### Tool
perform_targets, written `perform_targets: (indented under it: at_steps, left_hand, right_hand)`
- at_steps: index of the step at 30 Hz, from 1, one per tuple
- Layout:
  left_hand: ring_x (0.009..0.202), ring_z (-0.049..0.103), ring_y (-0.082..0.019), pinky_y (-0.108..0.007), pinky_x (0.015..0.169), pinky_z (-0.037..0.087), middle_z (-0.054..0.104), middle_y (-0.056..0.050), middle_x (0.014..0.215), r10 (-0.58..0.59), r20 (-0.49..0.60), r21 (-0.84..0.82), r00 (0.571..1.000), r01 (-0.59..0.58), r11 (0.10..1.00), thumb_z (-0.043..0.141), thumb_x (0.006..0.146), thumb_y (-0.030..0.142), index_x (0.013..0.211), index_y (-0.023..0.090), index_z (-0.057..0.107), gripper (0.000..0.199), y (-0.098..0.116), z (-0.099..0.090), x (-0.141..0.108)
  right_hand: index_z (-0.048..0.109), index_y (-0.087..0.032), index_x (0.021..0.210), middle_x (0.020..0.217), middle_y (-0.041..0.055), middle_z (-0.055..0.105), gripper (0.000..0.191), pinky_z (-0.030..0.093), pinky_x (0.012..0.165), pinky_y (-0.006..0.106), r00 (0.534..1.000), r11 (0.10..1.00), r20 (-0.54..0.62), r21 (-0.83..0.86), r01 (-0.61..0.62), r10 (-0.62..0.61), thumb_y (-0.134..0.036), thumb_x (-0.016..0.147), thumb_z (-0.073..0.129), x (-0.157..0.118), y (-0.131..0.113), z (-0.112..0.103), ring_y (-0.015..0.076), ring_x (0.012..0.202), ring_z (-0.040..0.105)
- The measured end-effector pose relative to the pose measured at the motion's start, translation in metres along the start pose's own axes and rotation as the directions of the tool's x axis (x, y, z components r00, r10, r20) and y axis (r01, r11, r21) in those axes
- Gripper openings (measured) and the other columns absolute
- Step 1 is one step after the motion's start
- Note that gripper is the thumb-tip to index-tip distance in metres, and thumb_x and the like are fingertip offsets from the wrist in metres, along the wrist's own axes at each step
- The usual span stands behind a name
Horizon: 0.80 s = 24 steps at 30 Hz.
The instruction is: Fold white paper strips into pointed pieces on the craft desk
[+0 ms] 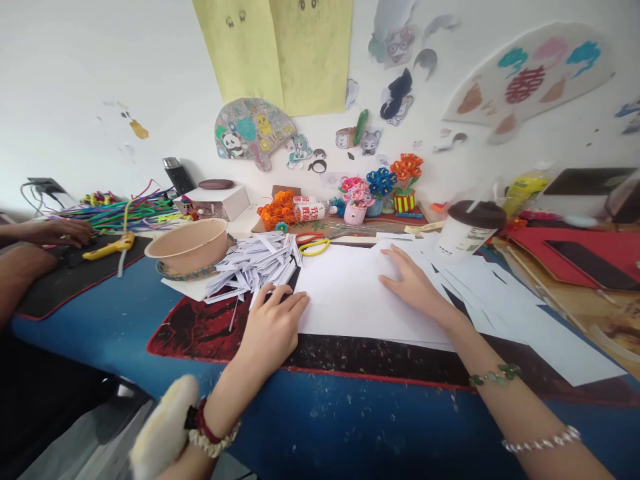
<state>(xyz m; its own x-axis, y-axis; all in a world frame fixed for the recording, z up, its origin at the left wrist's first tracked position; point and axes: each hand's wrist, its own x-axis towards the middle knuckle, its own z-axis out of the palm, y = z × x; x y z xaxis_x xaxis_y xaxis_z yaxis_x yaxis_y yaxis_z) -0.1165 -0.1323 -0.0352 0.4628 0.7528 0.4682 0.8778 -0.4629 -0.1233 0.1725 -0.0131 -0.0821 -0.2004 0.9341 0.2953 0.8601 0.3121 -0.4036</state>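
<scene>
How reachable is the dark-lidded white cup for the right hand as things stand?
Probably yes: the white cup stands just beyond the right hand; only flat white sheets seem to lie between them, with nothing upright blocking.

- The white rectangular paper sheet (350, 297) is looking plain.
- The red-and-black flat cloth mat (190, 330) is showing a mottled pattern and red edging.
- The flat surface (350, 430) is showing deep blue.
- The peach-beige round plastic basin (189, 245) is showing a single hue.
- The white cylindrical cup (457, 237) is carrying a dark-brown lid (477, 213).
</scene>
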Motion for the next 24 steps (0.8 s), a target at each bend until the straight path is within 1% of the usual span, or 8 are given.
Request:
perform_targets:
  at_steps: [3, 5, 9, 14, 16, 19, 21, 24]
  left_hand:
    - [0.103, 0.056, -0.027, -0.047, 0.092, 0.038, 0.072, -0.002, 0.113, -0.076, 0.004, -0.028, 0.997, 0.076, 0.997, 0.049, 0.077, 0.0, 0.103, 0.019, 0.069, 0.038, 0.006, 0.009, -0.003]
    - [0.106, 0.055, -0.027, -0.047, 0.092, 0.039, 0.069, -0.003, 0.119, -0.13, -0.022, -0.04, 0.991, 0.129, 0.991, 0.049, 0.078, 0.0, 0.106, 0.021, 0.068, 0.04, 0.006, 0.012, -0.007]
    - [0.108, 0.054, -0.029, -0.05, 0.092, 0.039, 0.066, -0.006, 0.123, -0.204, -0.07, -0.004, 0.976, 0.205, 0.979, 0.049, 0.079, 0.001, 0.112, 0.02, 0.067, 0.043, 0.006, 0.01, -0.011]
    - [0.096, 0.056, -0.029, -0.046, 0.083, 0.044, 0.069, -0.01, 0.102, -0.166, -0.054, 0.089, 0.985, 0.17, 0.981, 0.05, 0.074, 0.002, 0.087, 0.019, 0.071, 0.03, 0.008, 0.01, -0.009]
    - [0.089, 0.057, -0.029, -0.045, 0.079, 0.044, 0.068, -0.011, 0.091, -0.162, -0.049, 0.126, 0.986, 0.167, 0.978, 0.051, 0.074, 0.003, 0.075, 0.017, 0.069, 0.023, 0.007, 0.012, -0.009]
    - [0.081, 0.056, -0.028, -0.042, 0.071, 0.044, 0.065, -0.011, 0.079, -0.163, -0.044, 0.141, 0.986, 0.168, 0.976, 0.051, 0.075, 0.005, 0.067, 0.017, 0.067, 0.021, 0.006, 0.013, -0.008]
    - [0.079, 0.056, -0.027, -0.041, 0.068, 0.042, 0.065, -0.01, 0.078, -0.167, -0.034, 0.139, 0.985, 0.17, 0.976, 0.051, 0.077, 0.006, 0.069, 0.017, 0.067, 0.022, 0.005, 0.013, -0.008]
    - [0.079, 0.055, -0.026, -0.039, 0.066, 0.04, 0.065, -0.009, 0.08, -0.173, -0.02, 0.132, 0.985, 0.174, 0.976, 0.05, 0.081, 0.007, 0.084, 0.018, 0.071, 0.023, 0.005, 0.014, -0.007]
  right_hand:
    - [0.05, -0.015, 0.135, 0.155, 0.0136, 0.031, 0.052, 0.024, 0.115, 0.055, 0.994, 0.998, -0.094, -0.054, 0.045, -0.05, -0.023, 0.084, 0.053, -0.002, -0.015, -0.006, 0.0325, 0.143, 0.025]
    - [0.051, -0.014, 0.135, 0.155, 0.0118, 0.032, 0.051, 0.021, 0.116, 0.055, 0.978, 0.984, -0.122, -0.077, 0.162, -0.17, -0.014, 0.085, 0.046, -0.006, -0.038, -0.005, 0.0304, 0.145, 0.022]
    - [0.051, -0.013, 0.136, 0.147, 0.0136, 0.044, 0.049, 0.031, 0.115, 0.047, 0.945, 0.938, -0.057, 0.115, 0.328, -0.323, -0.012, 0.089, 0.037, -0.015, -0.104, 0.016, 0.0243, 0.138, 0.038]
    - [0.057, -0.013, 0.13, 0.14, 0.0136, 0.053, 0.045, 0.035, 0.113, 0.042, 0.983, 0.814, -0.048, 0.553, 0.176, -0.18, -0.011, 0.089, 0.037, -0.002, -0.177, 0.052, 0.0223, 0.133, 0.045]
    - [0.061, -0.014, 0.124, 0.134, 0.0114, 0.059, 0.042, 0.036, 0.112, 0.04, 0.998, 0.657, -0.016, 0.752, 0.052, -0.061, -0.012, 0.088, 0.04, 0.007, -0.195, 0.063, 0.021, 0.128, 0.051]
    - [0.068, -0.018, 0.109, 0.124, 0.0077, 0.066, 0.032, 0.038, 0.11, 0.037, 0.989, 0.231, 0.106, 0.964, -0.128, 0.104, -0.014, 0.082, 0.05, 0.016, -0.208, 0.074, 0.0203, 0.121, 0.056]
    - [0.069, -0.017, 0.1, 0.119, 0.0083, 0.068, 0.026, 0.04, 0.108, 0.036, 0.978, 0.087, 0.153, 0.982, -0.167, 0.141, -0.016, 0.08, 0.053, 0.019, -0.208, 0.079, 0.0206, 0.118, 0.059]
    - [0.067, -0.014, 0.094, 0.112, 0.0116, 0.071, 0.023, 0.046, 0.103, 0.037, 0.967, -0.018, 0.2, 0.98, -0.2, 0.156, -0.019, 0.078, 0.051, 0.022, -0.199, 0.081, 0.021, 0.111, 0.064]
